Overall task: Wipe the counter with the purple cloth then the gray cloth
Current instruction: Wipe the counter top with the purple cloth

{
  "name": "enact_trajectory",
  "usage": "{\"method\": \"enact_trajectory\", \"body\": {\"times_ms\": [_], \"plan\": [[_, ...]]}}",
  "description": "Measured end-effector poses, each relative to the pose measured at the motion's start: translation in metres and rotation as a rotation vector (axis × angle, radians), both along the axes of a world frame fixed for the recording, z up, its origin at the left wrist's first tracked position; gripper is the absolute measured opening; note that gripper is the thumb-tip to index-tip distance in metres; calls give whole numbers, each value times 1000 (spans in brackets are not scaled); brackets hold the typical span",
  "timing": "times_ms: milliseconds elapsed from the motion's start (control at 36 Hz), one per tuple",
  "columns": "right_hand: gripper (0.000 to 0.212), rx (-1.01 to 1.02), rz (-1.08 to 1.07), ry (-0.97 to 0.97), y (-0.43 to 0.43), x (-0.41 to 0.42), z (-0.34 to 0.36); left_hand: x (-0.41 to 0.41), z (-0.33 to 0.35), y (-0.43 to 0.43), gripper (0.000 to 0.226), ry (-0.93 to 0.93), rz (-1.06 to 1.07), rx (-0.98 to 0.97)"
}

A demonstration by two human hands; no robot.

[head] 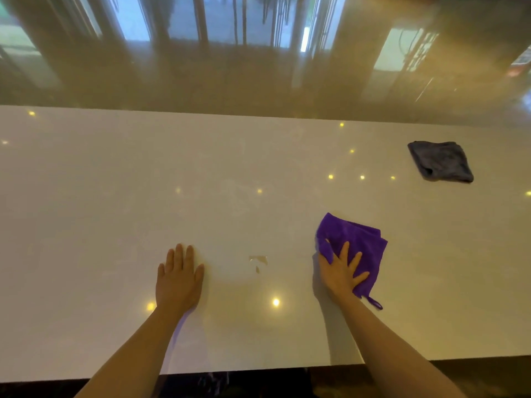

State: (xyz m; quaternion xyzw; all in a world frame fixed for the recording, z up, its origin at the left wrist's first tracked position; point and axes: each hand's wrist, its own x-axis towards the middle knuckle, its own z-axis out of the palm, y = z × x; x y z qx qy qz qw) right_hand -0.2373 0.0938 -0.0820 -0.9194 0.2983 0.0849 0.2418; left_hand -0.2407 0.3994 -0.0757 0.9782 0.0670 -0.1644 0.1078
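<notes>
Head view: the pale glossy counter fills the scene. The gray cloth lies folded well beyond the purple cloth, toward the far edge. The right hand presses fingers spread on the purple cloth's near corner; it looks soft and light, best pinned flat. Left of it, the left hand rests flat, empty.

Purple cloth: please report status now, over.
Right hand flat on purple cloth. Left hand flat on counter, empty. Gray cloth untouched, far right. Path clear.
</notes>
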Motion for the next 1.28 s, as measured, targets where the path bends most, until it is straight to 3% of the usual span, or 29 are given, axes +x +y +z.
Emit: {"method": "enact_trajectory", "body": {"times_ms": [194,528,917,1111,1278], "plan": [[59,-16,190,73,67,-2,-4,0,-2,4,56,-23,-15,-17],[57,-34,696,-80,152,-17,-16,0,2,7,54,-62,-62,-76],[46,116,1158,-161,64,-17,-9,-1,10,-9,54,-69,16,-25],[47,110,1145,-173,-17,-19,-4,2,18,-42,53,-44,114,36],[48,164,1062,-192,-101,-24,-2,7,16,-107,55,-38,71,25]]}}
